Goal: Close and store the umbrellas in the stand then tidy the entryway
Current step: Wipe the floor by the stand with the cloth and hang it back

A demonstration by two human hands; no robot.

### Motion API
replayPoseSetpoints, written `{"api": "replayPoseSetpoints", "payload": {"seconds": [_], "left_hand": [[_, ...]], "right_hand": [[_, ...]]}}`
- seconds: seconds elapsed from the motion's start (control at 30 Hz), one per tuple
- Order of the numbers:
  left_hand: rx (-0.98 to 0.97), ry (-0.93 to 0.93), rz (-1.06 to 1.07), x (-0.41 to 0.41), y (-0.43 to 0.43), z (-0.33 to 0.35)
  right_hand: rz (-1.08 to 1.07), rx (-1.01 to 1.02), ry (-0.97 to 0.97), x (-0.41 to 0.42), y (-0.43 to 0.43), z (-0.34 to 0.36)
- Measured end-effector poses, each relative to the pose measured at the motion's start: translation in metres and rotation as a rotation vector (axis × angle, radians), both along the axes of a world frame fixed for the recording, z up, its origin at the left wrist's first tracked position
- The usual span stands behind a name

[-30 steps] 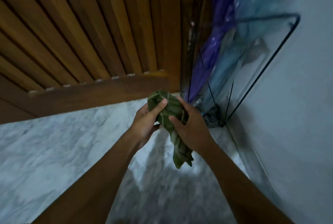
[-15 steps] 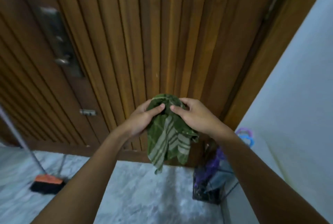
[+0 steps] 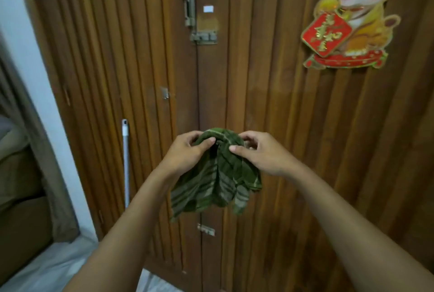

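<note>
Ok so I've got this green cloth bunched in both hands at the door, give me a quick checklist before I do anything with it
1. Both hands on the cloth: ok. The left hand and right hand each pinch the top of the green striped cloth.
2. Cloth folded or spread flat: not ok. It hangs bunched, its ends dangling below the hands.
3. Cloth free of the wooden door: cannot tell; it hangs in front of it.
4. Broom handle out of the way: ok, it stands left of the left arm.
5. Umbrellas stored in the stand: cannot tell, neither is in view.
6. Door bolt shut: cannot tell.
</note>
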State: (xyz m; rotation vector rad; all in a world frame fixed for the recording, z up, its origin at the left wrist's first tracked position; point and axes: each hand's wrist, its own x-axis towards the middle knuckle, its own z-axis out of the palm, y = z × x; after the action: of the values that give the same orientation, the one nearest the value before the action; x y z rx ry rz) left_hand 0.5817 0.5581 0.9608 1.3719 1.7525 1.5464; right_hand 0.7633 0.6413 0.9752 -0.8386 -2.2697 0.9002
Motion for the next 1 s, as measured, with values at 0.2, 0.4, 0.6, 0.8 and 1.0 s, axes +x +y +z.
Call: {"api": "replayPoseSetpoints", "payload": {"seconds": [0.2,0.4,0.6,0.8,1.0], "left_hand": [[0.101,-0.102,0.08,-0.096,0.011,0.023],[0.149,-0.025,0.099,-0.195,0.054,0.033],[0.118,0.219,0.129,-0.293,0.145,0.037],[0.212,0.307,0.21,-0.351,0.221,0.03],[0.294,0.456,0.152,-0.378,0.253,-0.014]], "right_hand": [[0.093,0.077,0.112,-0.101,0.025,0.028],[0.063,0.24,0.197,-0.203,0.082,0.034],[-0.039,0.365,0.147,-0.301,0.164,0.023],[-0.247,0.558,0.032,-0.37,0.206,0.027],[-0.469,0.751,-0.094,-0.389,0.202,-0.012]]}}
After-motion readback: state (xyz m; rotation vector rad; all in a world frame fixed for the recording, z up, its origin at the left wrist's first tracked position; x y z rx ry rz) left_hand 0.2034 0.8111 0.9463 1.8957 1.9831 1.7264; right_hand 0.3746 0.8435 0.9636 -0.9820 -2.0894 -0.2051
